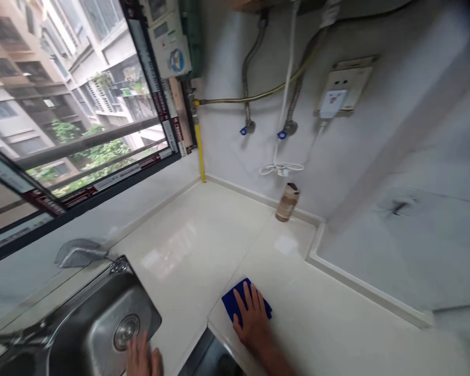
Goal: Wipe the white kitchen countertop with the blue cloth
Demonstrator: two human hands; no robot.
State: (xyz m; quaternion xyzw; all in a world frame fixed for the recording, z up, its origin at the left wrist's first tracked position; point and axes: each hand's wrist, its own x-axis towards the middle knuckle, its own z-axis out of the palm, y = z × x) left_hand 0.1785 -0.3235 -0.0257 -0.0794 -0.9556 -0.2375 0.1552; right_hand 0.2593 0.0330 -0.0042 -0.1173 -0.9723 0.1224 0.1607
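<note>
A dark blue cloth [230, 304] lies flat on the pale countertop [207, 230], close to the counter's inner corner. My right hand [252, 318] rests on top of it, fingers spread, pressing it against the surface and hiding part of it. At the bottom edge, my left hand [141, 359] shows only its fingers and thumb, stretched out and holding nothing. It appears over the near right side of the steel sink [102, 324]; whether it touches the rim I cannot tell.
A brown cylindrical container [287, 202] stands by the back wall. Near the sink is a grey plastic-looking item [80, 253]. Hoses, valves and a plugged socket [339, 91] line the wall above. A raised lip [368, 287] edges the counter; a window [86, 94] is at left.
</note>
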